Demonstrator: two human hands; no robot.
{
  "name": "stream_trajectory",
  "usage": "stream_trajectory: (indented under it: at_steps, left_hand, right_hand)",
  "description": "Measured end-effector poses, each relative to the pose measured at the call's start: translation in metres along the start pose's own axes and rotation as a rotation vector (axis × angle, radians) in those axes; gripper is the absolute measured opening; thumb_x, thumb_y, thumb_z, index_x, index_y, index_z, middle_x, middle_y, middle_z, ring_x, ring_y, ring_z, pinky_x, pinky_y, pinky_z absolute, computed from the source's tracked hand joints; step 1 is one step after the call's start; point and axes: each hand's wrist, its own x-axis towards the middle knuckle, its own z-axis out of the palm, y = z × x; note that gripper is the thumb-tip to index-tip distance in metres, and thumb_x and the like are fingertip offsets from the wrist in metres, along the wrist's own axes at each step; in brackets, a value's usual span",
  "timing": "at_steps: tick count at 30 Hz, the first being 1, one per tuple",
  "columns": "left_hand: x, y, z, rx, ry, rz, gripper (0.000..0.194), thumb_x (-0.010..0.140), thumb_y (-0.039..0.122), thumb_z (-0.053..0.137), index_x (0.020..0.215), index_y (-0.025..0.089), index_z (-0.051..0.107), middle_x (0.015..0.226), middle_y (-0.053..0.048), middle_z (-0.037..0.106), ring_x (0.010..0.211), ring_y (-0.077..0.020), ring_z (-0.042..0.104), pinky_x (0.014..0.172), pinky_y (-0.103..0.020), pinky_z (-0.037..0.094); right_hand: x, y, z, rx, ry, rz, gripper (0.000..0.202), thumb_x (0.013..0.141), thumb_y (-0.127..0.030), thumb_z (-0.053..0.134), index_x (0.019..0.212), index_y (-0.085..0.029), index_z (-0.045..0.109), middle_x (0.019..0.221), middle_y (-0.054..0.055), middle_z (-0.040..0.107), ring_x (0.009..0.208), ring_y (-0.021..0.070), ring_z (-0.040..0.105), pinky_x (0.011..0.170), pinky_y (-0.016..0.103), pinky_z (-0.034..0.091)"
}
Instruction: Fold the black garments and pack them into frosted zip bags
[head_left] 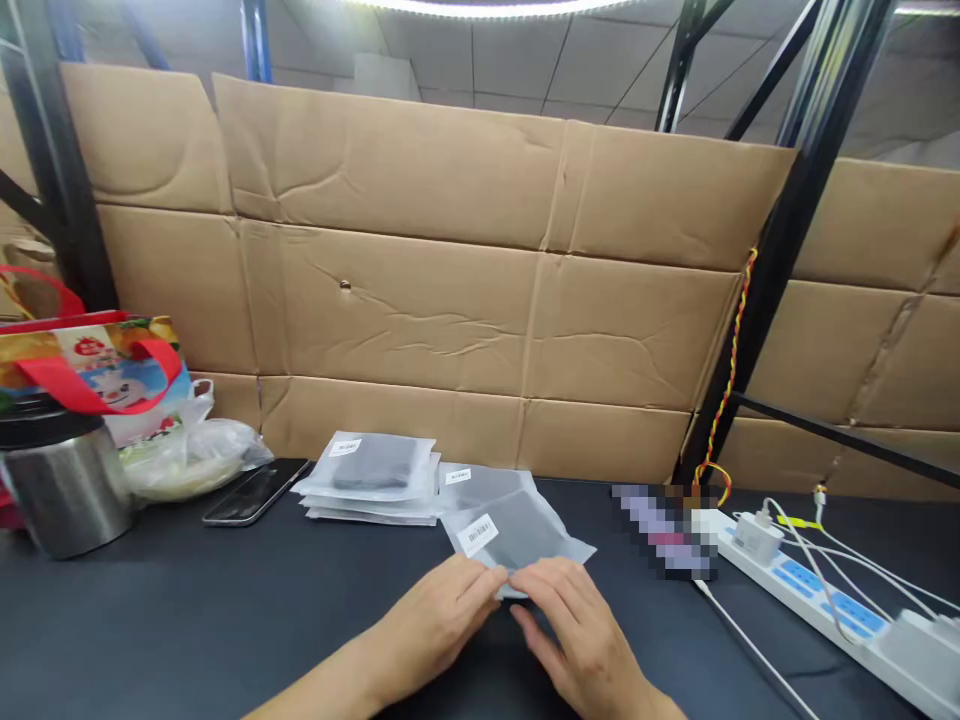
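A frosted plastic bag [517, 530] with a white barcode label lies on the dark table, its near edge between my hands. My left hand [442, 620] pinches that edge from the left, fingers curled. My right hand [574, 625] has its fingertips on the same edge from the right, thumb below. Behind it lies another labelled bag [487, 482], partly covered. To the left rests a stack of similar bags [375, 470] with dark contents, a barcode label on the top one.
On the left are a steel mug [67, 490], a colourful bag with red handles [112, 370], a clear plastic bag [199, 455] and a phone [255, 492]. At right, a power strip [810, 590] with white cables and a pixelated object [667, 535]. Cardboard [420, 270] stands behind.
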Motion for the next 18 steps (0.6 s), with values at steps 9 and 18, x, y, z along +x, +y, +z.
stream_trajectory:
  at_steps: [9, 18]
  left_hand:
    - [-0.015, 0.022, 0.008, -0.390, 0.010, -0.225, 0.020, 0.095, 0.011, 0.038, 0.109, 0.025, 0.039, 0.093, -0.002, 0.061, 0.083, -0.0167, 0.062, 0.075, -0.026, 0.050]
    - [-0.039, 0.029, -0.020, -0.149, 0.017, -0.255, 0.013, 0.097, 0.018, 0.035, 0.090, 0.025, 0.044, 0.077, 0.000, 0.058, 0.066, -0.0164, 0.058, 0.062, -0.024, 0.049]
  right_hand:
    - [0.004, -0.013, 0.002, 0.112, -0.099, -0.058, 0.013, 0.088, -0.010, 0.048, 0.096, -0.017, 0.056, 0.082, 0.005, 0.064, 0.074, 0.0187, 0.057, 0.067, 0.032, 0.047]
    - [0.007, -0.009, 0.000, -0.033, -0.201, -0.121, 0.014, 0.093, -0.009, 0.044, 0.089, -0.017, 0.054, 0.080, 0.003, 0.061, 0.072, 0.0174, 0.057, 0.070, 0.033, 0.047]
